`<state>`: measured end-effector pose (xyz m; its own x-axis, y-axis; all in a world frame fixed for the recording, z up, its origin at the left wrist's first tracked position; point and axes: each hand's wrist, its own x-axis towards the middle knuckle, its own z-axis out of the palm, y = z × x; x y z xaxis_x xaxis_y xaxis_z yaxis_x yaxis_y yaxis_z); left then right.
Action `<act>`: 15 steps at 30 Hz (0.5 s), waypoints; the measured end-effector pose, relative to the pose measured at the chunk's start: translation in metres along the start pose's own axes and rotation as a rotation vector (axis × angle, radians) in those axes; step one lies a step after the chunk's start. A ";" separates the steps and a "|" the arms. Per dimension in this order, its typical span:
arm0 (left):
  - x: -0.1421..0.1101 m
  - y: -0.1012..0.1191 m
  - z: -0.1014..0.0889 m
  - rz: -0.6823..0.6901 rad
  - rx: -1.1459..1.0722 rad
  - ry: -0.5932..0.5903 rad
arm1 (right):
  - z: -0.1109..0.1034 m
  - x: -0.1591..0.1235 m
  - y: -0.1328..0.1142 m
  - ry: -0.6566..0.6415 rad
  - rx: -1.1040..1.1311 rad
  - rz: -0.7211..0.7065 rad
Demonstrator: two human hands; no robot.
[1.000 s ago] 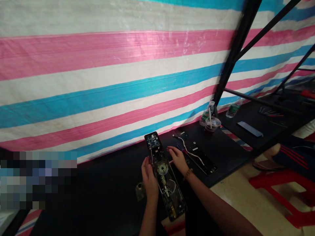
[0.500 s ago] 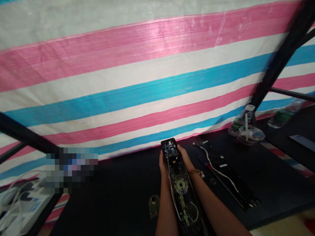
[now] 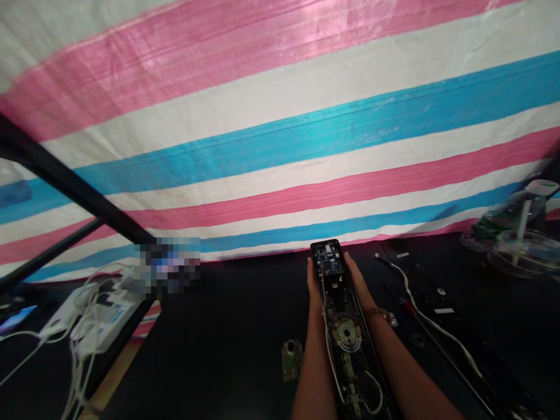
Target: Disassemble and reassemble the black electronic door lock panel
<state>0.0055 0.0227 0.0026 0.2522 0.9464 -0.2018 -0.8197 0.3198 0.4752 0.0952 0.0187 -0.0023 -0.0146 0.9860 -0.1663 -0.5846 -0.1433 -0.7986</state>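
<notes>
Toward five o'clock from the middle of the view, a long narrow casing (image 3: 340, 297) was held open side up, its far end pointing nearly to twelve o'clock. The left hand (image 3: 311, 280) grasped it from nine o'clock near that end, and the right hand (image 3: 356, 280) grasped it from three o'clock; what the fingers did underneath was hidden. Whether the casing touched the black table (image 3: 227, 338) I could not tell.

By my judgement it was stiff, of moderate weight, and perhaps a little slippery on the smooth outside. More fragile seemed the blue circuit board (image 3: 329, 259) at the far end and the thin white wire (image 3: 331, 356) along the left edge, so the two long sides were the safest place to hold. A round, brass-coloured disc (image 3: 347, 333) sat lower inside, metallic in look.

At eight o'clock from the casing was a small dull piece (image 3: 289, 364) with a round hole. At three o'clock lay a flat dark panel (image 3: 459, 326), crossed by a slack white cable (image 3: 452, 338). Behind, toward twelve o'clock, hung a striped sheet (image 3: 280, 169), wrinkled and slightly shiny
</notes>
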 end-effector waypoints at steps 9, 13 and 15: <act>-0.007 -0.001 0.003 -0.090 -0.137 -0.062 | -0.002 0.000 0.000 0.007 0.045 0.027; -0.013 0.002 0.006 -0.073 -0.100 -0.043 | -0.003 0.001 0.001 0.019 0.041 0.014; -0.013 0.003 0.008 -0.054 -0.071 -0.025 | -0.002 0.001 0.000 0.012 0.049 0.032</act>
<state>0.0035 0.0113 0.0135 0.3093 0.9288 -0.2040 -0.8388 0.3675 0.4017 0.0970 0.0192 -0.0036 -0.0237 0.9798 -0.1984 -0.6227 -0.1698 -0.7638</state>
